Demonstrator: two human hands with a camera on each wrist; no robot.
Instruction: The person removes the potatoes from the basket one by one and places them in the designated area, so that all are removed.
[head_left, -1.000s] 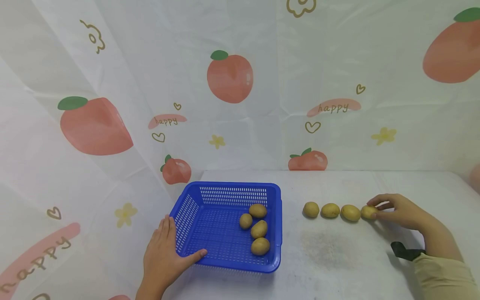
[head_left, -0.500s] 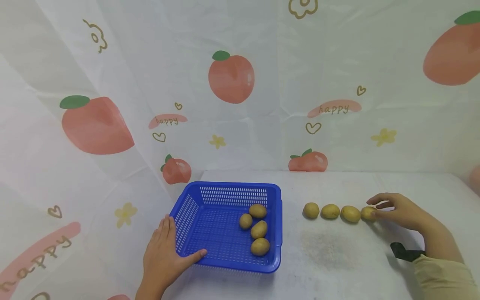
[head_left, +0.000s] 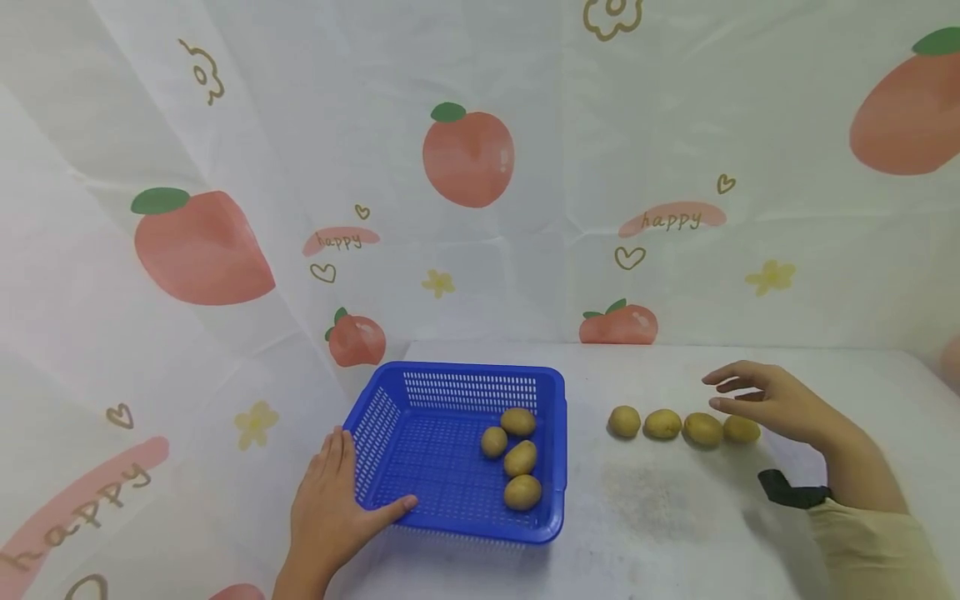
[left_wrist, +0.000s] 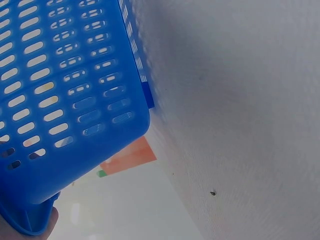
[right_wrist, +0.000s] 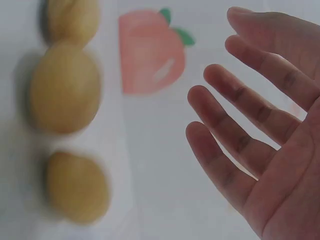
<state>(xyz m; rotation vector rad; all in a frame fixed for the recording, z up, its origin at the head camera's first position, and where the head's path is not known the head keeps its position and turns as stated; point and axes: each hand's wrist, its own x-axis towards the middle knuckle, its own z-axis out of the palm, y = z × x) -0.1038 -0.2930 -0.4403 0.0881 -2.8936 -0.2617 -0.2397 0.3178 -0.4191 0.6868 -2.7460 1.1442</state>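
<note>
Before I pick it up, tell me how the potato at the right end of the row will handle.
The potato looks rounded and smooth, so a push would probably roll it. It seems firm and small, likely easy to pinch. The open right hand hovers above it.

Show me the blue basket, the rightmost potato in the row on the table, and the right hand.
Blue basket (head_left: 457,372), head view, far rim.
Rightmost potato (head_left: 742,430), head view, its middle.
Right hand (head_left: 780,404), head view, back of hand.
</note>
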